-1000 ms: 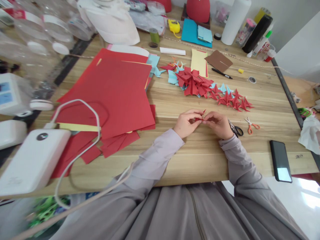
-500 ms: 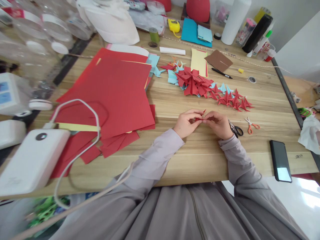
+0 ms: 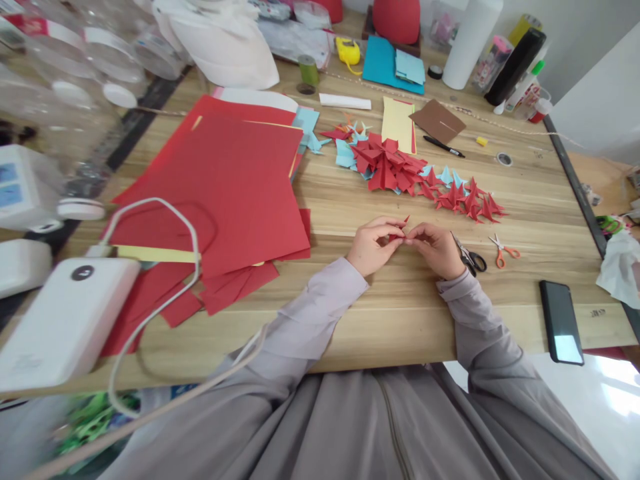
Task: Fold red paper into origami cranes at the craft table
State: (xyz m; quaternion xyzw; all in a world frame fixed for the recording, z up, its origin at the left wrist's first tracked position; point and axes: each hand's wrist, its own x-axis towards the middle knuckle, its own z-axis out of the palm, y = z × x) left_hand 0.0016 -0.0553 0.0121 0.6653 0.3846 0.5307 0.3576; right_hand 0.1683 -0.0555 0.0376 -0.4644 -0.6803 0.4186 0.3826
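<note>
My left hand (image 3: 374, 247) pinches a small piece of folded red paper (image 3: 395, 236), mostly hidden behind the fingers; one pointed tip sticks up above them. Close against it, my right hand (image 3: 436, 248) has thumb and forefinger pressed together on the same paper. Both hands are a little above the wooden table. Beyond them lies a heap of red folded paper cranes (image 3: 390, 163), with light blue ones among them, trailing off to the right. Black-handled scissors (image 3: 474, 260) lie partly behind my right wrist, and small orange-handled scissors (image 3: 501, 252) beside those.
Large red paper sheets (image 3: 235, 193) are stacked at left, with smaller pieces beneath. A white power bank (image 3: 65, 320) with a cable lies at the near left. A phone (image 3: 561, 320) rests near the right front edge. Bottles, a yellow tape measure (image 3: 348, 51) and blue paper (image 3: 380, 63) stand or lie farther back.
My hands stay almost in place, with the fingers shifting very slightly on the red paper. Its upright tip has moved a little to the left and down.
</note>
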